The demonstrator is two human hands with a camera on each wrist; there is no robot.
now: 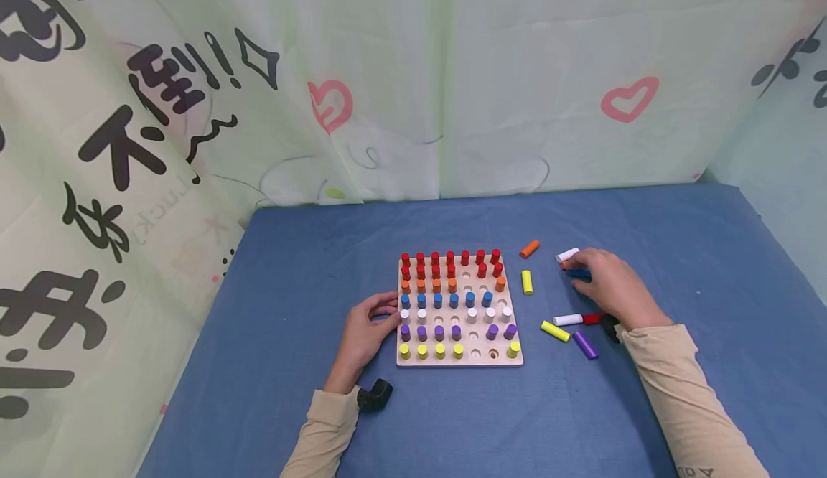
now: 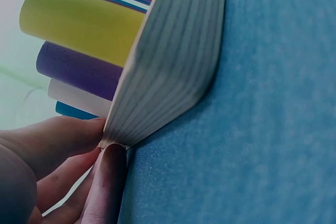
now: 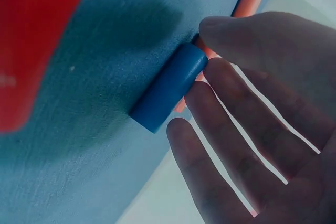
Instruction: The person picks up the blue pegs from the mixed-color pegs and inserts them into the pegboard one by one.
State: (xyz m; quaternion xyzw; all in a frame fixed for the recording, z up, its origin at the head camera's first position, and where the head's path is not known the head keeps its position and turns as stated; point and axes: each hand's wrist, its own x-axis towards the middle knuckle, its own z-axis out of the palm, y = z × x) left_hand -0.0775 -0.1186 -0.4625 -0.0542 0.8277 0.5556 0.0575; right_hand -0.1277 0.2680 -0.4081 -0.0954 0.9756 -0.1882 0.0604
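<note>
A pale wooden pegboard (image 1: 461, 362) carries rows of red, orange, blue, white, purple and yellow pegs, with several bare holes among them. At its left edge my left hand (image 1: 363, 334) pinches the board; in the left wrist view, the thumb lies on the top edge and a finger against the side near a corner. Right of the board, my right hand (image 1: 614, 288) reaches over loose pegs. Its fingertips are at a blue peg (image 3: 170, 87) on the cloth, fingers loosely extended. Behind them shows an orange peg (image 3: 207, 51), partly hidden. A white peg (image 1: 567, 254) lies just beyond.
Loose pegs lie right of the board: an orange one (image 1: 530, 249), yellow ones (image 1: 527, 282) (image 1: 555, 331), a white one (image 1: 568, 320), a red one (image 1: 591, 318) and a purple one (image 1: 586, 345). Blue cloth (image 1: 310, 263) covers the table; a printed curtain (image 1: 491, 105) hangs behind.
</note>
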